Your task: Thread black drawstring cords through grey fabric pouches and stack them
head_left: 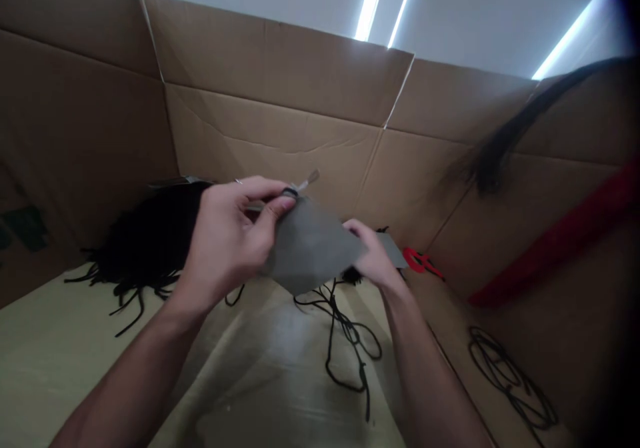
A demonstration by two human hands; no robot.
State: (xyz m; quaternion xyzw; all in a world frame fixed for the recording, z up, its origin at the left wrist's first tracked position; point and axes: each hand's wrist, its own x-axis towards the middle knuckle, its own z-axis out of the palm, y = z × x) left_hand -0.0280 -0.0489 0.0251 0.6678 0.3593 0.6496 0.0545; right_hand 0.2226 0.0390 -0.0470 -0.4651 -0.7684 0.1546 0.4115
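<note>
Now the left hand pinches a black ring and grey sheet, the right hand gripping its other end.

From my remote seat I see corrugated cardboard walls rising around a pale cardboard floor, under a white ceiling with bright strip lights.

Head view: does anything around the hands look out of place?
Yes: a loose black cord lies tangled on the cardboard floor, apart from the black cord heap, and another tangle lies further right.
</note>
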